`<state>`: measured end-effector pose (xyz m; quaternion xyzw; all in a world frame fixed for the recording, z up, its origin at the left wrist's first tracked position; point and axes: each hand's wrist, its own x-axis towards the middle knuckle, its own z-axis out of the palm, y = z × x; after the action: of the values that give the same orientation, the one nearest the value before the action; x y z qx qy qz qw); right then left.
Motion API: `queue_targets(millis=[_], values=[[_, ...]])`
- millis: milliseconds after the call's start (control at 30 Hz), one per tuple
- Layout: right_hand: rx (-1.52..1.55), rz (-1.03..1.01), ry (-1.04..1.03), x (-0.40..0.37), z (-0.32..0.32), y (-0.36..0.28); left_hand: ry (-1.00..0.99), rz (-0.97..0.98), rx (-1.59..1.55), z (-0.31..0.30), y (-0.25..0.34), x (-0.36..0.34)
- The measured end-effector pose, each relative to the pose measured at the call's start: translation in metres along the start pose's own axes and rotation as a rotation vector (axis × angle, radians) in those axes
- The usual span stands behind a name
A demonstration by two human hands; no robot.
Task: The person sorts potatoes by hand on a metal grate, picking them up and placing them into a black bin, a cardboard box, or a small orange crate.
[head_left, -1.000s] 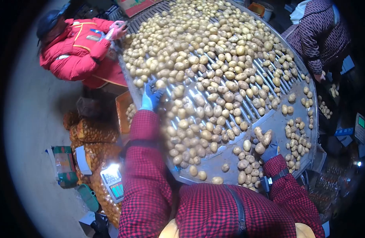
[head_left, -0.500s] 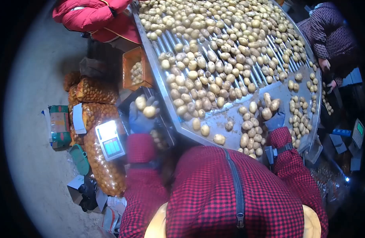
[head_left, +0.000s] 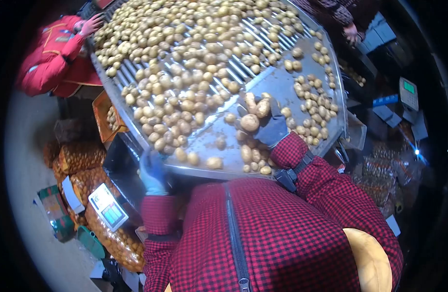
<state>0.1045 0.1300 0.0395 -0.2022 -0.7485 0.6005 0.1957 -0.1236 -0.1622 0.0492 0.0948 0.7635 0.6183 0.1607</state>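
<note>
My right hand (head_left: 275, 129), in a dark glove, is closed around several potatoes (head_left: 249, 122) above the metal sorting table (head_left: 204, 168). Below it, a cluster of loose potatoes (head_left: 255, 155) lies near the front edge. At the table's left front corner is my left hand (head_left: 152, 170) in a blue glove, smeared by motion. No potato shows in it, and its fingers are not clear. Beside that hand is a black bin (head_left: 119, 155). A few single potatoes (head_left: 214, 162) lie on the metal close by.
Potatoes cover the rollers (head_left: 238, 70) behind. A person in a red jacket (head_left: 58, 58) stands at the left; another person's hand (head_left: 351, 33) is at the far right. An orange crate (head_left: 103, 119), filled net sacks (head_left: 82, 158) and a lit scale (head_left: 108, 207) stand left.
My left hand has moved down to the table corner, and the two potatoes it held no longer show. My right hand still holds its potatoes, now lifted higher. The view has swung right.
</note>
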Motion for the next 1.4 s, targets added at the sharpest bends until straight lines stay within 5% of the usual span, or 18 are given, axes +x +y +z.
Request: queue_targets(millis=[33,133,233,400,500,567,633,700,733,867,1000,1033,1100,1167,1200,1300,1333,1400], values=[[-0.377,-0.098,-0.005,-0.006,-0.002,0.007,-0.095,-0.025,0.004,0.015,-0.022,-0.005],[0.308,-0.132,0.161,-0.025,-0.006,0.015,-0.401,0.613,0.387,0.07,-0.022,-0.032],[0.734,-0.11,0.287,-0.046,-0.036,0.016,-0.594,0.704,0.613,0.098,-0.028,-0.034],[1.461,0.022,0.289,-0.109,-0.093,0.002,-0.56,0.772,0.801,0.104,-0.034,-0.035],[0.895,-0.152,0.592,-0.133,-0.108,0.012,-0.601,0.752,0.857,0.106,-0.022,-0.042],[1.213,-0.011,0.718,-0.148,-0.126,0.004,-0.618,0.719,0.815,0.102,-0.028,-0.039],[0.833,-0.055,1.037,-0.168,-0.138,0.046,-0.691,0.601,0.805,0.111,-0.018,-0.042],[0.589,-0.184,0.975,-0.19,-0.162,0.05,-0.719,0.6,0.797,0.109,-0.019,-0.037],[1.028,-0.181,0.939,-0.195,-0.173,0.018,-0.713,0.596,0.782,0.106,-0.029,-0.029],[1.124,-0.312,1.025,-0.225,-0.248,0.085,-0.637,0.722,0.855,0.1,-0.043,-0.026],[1.288,0.092,1.334,-0.251,-0.363,0.195,-0.636,0.704,0.887,0.105,-0.028,-0.037],[1.05,0.103,1.398,-0.25,-0.365,0.198,-0.649,0.694,0.882,0.103,-0.026,-0.037],[1.04,0.101,1.437,-0.223,-0.353,0.154,-0.643,0.683,0.864,0.104,-0.024,-0.035],[1.079,0.183,1.232,-0.176,-0.306,0.092,-0.623,0.676,0.846,0.102,-0.031,-0.035],[1.096,0.22,1.127,-0.156,-0.283,0.079,-0.603,0.499,0.696,0.102,-0.038,-0.033],[-0.061,0.009,0.535,-0.096,-0.21,0.099,-0.514,0.141,0.318,0.112,-0.026,-0.033],[-0.018,-0.038,0.344,-0.075,-0.173,0.071,-0.607,0.137,0.154,0.123,-0.014,-0.03],[0.129,-0.034,0.043,-0.04,-0.104,0.015,-0.833,-0.191,-0.176,0.137,0.024,-0.043]])
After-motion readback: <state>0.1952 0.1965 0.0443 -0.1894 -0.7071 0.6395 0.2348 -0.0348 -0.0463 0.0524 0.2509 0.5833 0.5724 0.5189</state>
